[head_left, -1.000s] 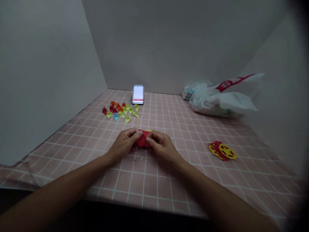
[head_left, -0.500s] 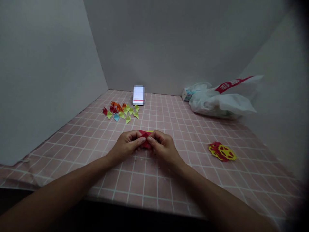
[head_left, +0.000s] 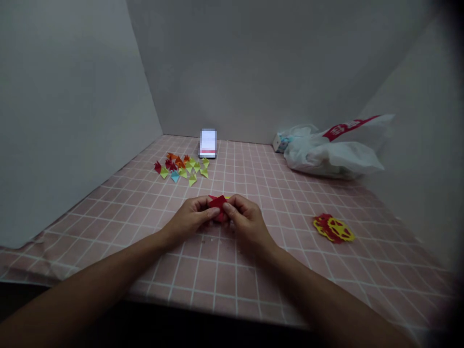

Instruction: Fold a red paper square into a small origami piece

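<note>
A small folded piece of red paper is pinched between both hands, low over the table's near middle. My left hand grips its left side, thumb on the near face and fingers curled behind. On the right side, my right hand closes thumb and forefinger on the same paper. A sliver of yellow shows behind the red near the right fingers; I cannot tell what it belongs to. Farther off to the left lie several folded paper pieces in yellow, red, orange and blue.
A phone with a lit, blurred screen stands at the back. To the back right, a white plastic bag leans by a small box. Red and yellow cut-outs lie at right. A pink checked cloth covers the table.
Between my hands a red flap has risen, so a flat, lighter face now shows above my thumbs. Both hands stay in nearly the same place.
</note>
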Tool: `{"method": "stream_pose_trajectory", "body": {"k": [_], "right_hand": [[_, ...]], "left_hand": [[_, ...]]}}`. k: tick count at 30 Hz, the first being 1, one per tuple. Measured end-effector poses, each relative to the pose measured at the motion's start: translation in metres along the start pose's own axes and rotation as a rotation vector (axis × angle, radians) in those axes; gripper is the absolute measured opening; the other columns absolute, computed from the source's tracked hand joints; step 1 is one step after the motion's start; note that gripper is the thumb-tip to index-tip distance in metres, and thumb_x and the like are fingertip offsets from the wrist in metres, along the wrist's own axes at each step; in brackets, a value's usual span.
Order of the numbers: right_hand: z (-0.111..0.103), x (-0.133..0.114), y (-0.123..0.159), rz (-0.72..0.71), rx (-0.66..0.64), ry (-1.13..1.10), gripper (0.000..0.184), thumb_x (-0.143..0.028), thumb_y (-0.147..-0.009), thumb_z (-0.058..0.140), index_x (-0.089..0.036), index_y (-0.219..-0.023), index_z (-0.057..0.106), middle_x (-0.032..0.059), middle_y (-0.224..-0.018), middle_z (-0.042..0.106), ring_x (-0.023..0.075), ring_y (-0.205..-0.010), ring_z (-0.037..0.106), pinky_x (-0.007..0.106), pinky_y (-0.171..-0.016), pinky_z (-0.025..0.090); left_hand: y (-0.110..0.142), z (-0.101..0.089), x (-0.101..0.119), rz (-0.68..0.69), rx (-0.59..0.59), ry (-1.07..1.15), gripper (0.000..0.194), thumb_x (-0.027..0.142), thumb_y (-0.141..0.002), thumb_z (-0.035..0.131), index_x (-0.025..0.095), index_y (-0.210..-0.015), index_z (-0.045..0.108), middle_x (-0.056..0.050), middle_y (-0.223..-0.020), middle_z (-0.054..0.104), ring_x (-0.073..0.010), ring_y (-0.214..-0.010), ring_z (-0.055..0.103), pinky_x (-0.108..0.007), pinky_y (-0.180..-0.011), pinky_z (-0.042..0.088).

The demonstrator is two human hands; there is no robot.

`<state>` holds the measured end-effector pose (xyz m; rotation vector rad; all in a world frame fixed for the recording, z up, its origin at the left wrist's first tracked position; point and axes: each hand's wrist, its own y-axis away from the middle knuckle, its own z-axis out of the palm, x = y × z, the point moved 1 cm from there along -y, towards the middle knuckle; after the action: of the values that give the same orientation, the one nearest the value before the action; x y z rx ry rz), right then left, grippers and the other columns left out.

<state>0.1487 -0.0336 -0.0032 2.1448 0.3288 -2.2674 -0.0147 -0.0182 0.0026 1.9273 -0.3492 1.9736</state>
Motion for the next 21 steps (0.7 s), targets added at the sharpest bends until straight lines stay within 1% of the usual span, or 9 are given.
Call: {"method": "stream_pose_trajectory", "body": {"k": [2, 5, 8, 11, 14, 17, 21], "right_hand": [[0.0005, -0.0004, -0.0009, 0.013, 0.013, -0.059, 0.023, -0.036, -0.088, 0.063, -0.019, -0.073, 0.057, -0.0013, -0.065, 0.060, 0.0109, -0.057, 0.052, 0.026, -0.057, 0.042], [0.0011, 0.0001, -0.0026, 0.038, 0.007, -0.120, 0.024, -0.038, -0.087, 0.063, -0.020, -0.073, 0.056, -0.0016, -0.064, 0.061, 0.0111, -0.057, 0.053, 0.026, -0.057, 0.043], [0.0013, 0.0022, -0.0034, 0.080, 0.009, -0.134, 0.024, -0.039, -0.085, 0.065, -0.020, -0.074, 0.054, -0.0028, -0.063, 0.059, 0.0102, -0.054, 0.051, 0.026, -0.054, 0.041], [0.0006, 0.0039, -0.0037, 0.096, 0.016, -0.127, 0.022, -0.037, -0.084, 0.065, -0.020, -0.075, 0.054, -0.0032, -0.063, 0.058, 0.0102, -0.053, 0.050, 0.026, -0.053, 0.040], [-0.0004, 0.0041, -0.0044, 0.095, -0.016, -0.073, 0.021, -0.037, -0.085, 0.062, -0.021, -0.076, 0.054, -0.0028, -0.063, 0.057, 0.0108, -0.054, 0.050, 0.026, -0.054, 0.039], [-0.0005, 0.0026, -0.0038, 0.074, -0.042, 0.063, 0.019, -0.035, -0.086, 0.060, -0.021, -0.074, 0.054, -0.0026, -0.061, 0.056, 0.0113, -0.054, 0.049, 0.026, -0.053, 0.037], [0.0016, -0.0013, 0.0001, 0.032, -0.052, 0.171, 0.019, -0.029, -0.087, 0.058, -0.021, -0.071, 0.052, -0.0014, -0.064, 0.056, 0.0121, -0.058, 0.049, 0.026, -0.055, 0.037]], "left_hand": [[-0.0006, 0.0001, -0.0010, -0.008, 0.000, 0.018, 0.022, 0.036, -0.083, 0.070, 0.016, -0.086, 0.066, -0.003, -0.080, 0.069, -0.0085, -0.058, 0.052, -0.022, -0.055, 0.040], [-0.0005, 0.0002, 0.0002, 0.008, -0.015, -0.026, 0.022, 0.037, -0.085, 0.066, 0.015, -0.081, 0.064, -0.004, -0.079, 0.068, -0.0085, -0.057, 0.051, -0.022, -0.055, 0.040], [0.0005, -0.0007, 0.0032, 0.071, 0.036, -0.138, 0.023, 0.035, -0.085, 0.064, 0.017, -0.073, 0.058, 0.000, -0.066, 0.061, -0.0082, -0.053, 0.046, -0.021, -0.051, 0.036], [0.0012, -0.0021, 0.0051, 0.120, 0.086, -0.224, 0.022, 0.034, -0.085, 0.063, 0.019, -0.071, 0.055, 0.004, -0.058, 0.053, -0.0084, -0.049, 0.041, -0.021, -0.048, 0.032], [0.0007, -0.0027, 0.0055, 0.117, 0.064, -0.232, 0.019, 0.035, -0.084, 0.064, 0.018, -0.078, 0.060, 0.002, -0.062, 0.056, -0.0095, -0.051, 0.045, -0.022, -0.048, 0.033], [0.0004, -0.0028, 0.0060, 0.102, 0.065, -0.187, 0.023, 0.040, -0.083, 0.066, 0.017, -0.084, 0.063, 0.001, -0.067, 0.061, -0.0107, -0.055, 0.050, -0.023, -0.051, 0.038], [0.0021, -0.0015, 0.0083, 0.139, 0.102, -0.165, 0.025, 0.038, -0.084, 0.065, 0.017, -0.073, 0.059, 0.002, -0.061, 0.057, -0.0104, -0.057, 0.051, -0.023, -0.057, 0.044]]}}
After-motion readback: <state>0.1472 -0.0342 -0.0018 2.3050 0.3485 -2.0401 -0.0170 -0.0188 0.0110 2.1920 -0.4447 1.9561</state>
